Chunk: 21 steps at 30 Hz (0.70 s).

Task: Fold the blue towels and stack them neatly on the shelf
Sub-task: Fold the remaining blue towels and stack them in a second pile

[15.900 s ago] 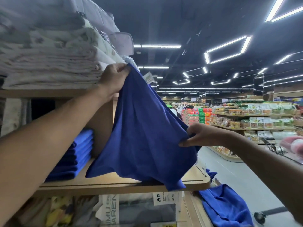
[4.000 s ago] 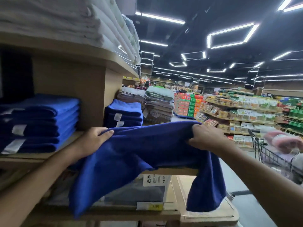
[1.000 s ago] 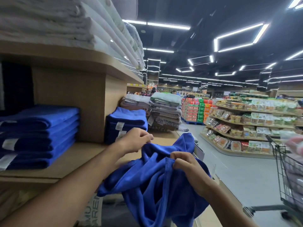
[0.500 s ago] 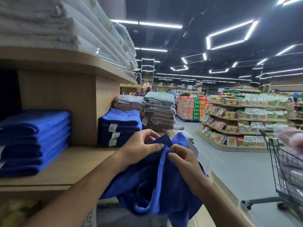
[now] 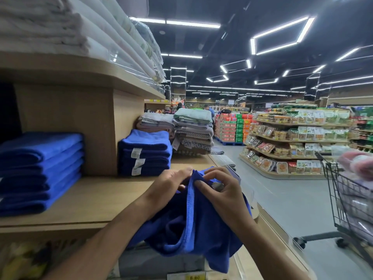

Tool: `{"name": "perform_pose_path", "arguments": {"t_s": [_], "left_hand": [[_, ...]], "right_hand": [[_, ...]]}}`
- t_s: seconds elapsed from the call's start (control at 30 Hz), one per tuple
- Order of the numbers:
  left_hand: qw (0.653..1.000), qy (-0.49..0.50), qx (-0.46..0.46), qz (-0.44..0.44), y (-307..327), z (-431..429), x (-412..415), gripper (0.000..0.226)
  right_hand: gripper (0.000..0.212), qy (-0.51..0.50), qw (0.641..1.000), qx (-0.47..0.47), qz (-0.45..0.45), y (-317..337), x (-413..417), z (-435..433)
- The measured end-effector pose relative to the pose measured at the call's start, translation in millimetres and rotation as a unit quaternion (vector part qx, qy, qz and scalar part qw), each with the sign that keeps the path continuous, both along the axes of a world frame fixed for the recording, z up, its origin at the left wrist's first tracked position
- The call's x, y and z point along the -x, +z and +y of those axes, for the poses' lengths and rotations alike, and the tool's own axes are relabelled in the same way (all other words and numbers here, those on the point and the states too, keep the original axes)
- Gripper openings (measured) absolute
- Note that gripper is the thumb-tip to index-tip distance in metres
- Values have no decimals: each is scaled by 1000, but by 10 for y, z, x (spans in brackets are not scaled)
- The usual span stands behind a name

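Observation:
A loose blue towel hangs bunched in front of the wooden shelf. My left hand and my right hand pinch its top edge close together, thumbs and fingers curled on the hem. The rest of the cloth sags below my wrists. A stack of folded blue towels lies at the shelf's left. A second folded blue stack with white tags stands behind the wooden divider, just beyond my hands.
White folded linens fill the upper shelf. Grey and patterned towel piles sit farther along the shelf. A shopping cart stands at the right in the aisle, with grocery shelves behind it.
My hands have come together at the towel's top edge and now pinch the hem side by side; a second ago they were apart on the bunched cloth.

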<state>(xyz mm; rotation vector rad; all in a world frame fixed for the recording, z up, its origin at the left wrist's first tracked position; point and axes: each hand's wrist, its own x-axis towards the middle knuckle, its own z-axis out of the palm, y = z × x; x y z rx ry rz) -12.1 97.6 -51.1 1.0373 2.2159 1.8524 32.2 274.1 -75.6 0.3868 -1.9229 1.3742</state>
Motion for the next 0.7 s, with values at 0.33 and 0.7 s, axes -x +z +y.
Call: {"name": "perform_pose_path", "arguments": {"t_s": [0.33, 0.7], "left_hand": [[992, 46, 45, 109, 224, -144, -15, 25], [971, 129, -9, 200, 1633, -371, -74, 21]], "right_hand": [[21, 46, 994, -62, -83, 137, -61, 43], [32, 19, 946, -315, -74, 1354, -255, 200]]}}
